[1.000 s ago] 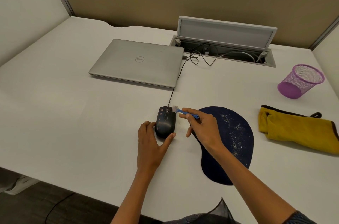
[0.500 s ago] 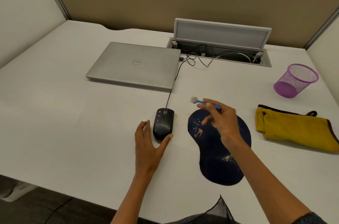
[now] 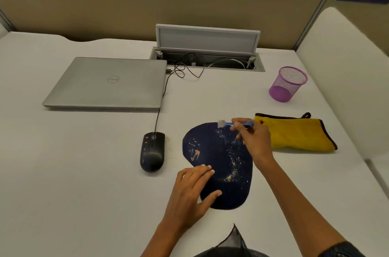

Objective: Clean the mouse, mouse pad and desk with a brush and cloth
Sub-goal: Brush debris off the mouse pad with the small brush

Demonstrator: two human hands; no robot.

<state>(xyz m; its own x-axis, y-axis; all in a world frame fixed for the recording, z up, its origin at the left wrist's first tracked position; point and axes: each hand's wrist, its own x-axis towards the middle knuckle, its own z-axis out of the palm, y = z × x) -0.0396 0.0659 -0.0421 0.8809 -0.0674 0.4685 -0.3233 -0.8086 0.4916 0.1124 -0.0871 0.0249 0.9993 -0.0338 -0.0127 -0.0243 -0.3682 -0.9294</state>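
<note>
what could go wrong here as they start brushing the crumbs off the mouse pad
Brushing leftward with the brush could flick the crumbs on the mouse pad toward the mouse, dirtying it. Brushing rightward might land them on the yellow cloth. The left hand lies flat only on the pad's near edge, so the pad may shift.

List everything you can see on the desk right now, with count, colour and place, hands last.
Flat dark blue mouse pad: one, speckled with pale crumbs, front centre of desk.
Wired black computer mouse: one, left of the pad, untouched.
Small blue-handled brush: one, pale bristles over the pad's far edge.
Folded yellow cloth: one, dark trim, right of the pad.
Closed silver laptop: one, far left.
Purple mesh cup: one, far right.
Grey cable hatch: one, lid raised, back centre.
White desk: one.
Left hand: fingers flat on the pad's near left edge.
Right hand: pinches the brush handle.
</note>
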